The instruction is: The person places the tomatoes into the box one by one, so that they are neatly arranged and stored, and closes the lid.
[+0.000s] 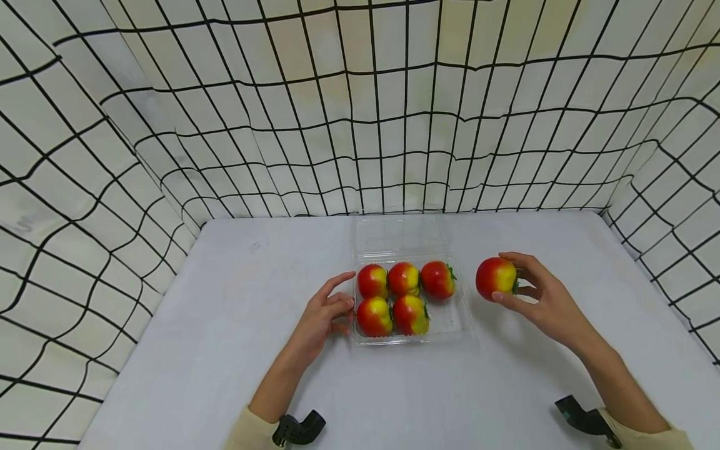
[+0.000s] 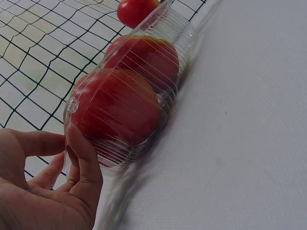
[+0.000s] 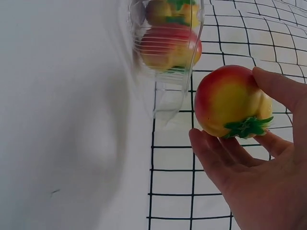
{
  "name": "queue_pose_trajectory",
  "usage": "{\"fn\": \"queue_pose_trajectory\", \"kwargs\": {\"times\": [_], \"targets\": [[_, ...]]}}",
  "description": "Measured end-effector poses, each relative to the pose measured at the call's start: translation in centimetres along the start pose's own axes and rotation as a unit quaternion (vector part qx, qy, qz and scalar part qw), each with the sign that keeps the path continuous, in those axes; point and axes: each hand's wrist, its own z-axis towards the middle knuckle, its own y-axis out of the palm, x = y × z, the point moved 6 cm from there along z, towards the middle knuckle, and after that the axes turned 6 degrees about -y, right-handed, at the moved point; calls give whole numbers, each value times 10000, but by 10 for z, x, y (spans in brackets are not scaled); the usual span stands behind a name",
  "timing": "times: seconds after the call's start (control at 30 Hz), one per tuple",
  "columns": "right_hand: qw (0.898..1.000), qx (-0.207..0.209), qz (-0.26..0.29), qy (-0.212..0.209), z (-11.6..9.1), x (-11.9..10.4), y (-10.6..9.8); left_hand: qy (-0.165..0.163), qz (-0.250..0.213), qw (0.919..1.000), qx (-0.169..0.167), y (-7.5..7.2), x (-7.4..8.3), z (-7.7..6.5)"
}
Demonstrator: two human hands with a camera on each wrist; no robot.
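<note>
A clear plastic clamshell box [image 1: 444,322] lies on the table with its lid [image 1: 400,237] folded back. Inside sit several red-and-yellow fruits [image 1: 372,281] in two rows; the front right spot holds none. My left hand [image 1: 322,315] is at the box's left side, pinching its rim [image 2: 72,105] between thumb and finger. To the right of the box, my right hand [image 1: 542,297] grips another red-and-yellow fruit [image 1: 495,278] above the table. Its green leafy top [image 3: 248,126] faces the palm, and thumb and fingertips press around its sides.
A white table [image 1: 242,269] carries the box. Black wire grid [image 1: 394,119] stands along its back and sides in front of pale panels. A black strap mount [image 1: 300,428] is on the left wrist, and another [image 1: 585,419] on the right.
</note>
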Motion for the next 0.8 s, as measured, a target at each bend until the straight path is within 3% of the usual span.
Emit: {"fn": "queue_pose_trajectory", "kwargs": {"times": [0.8], "targets": [[9998, -60, -74, -146, 3, -22, 11, -8, 21, 10000, 22, 1, -1, 0]]}}
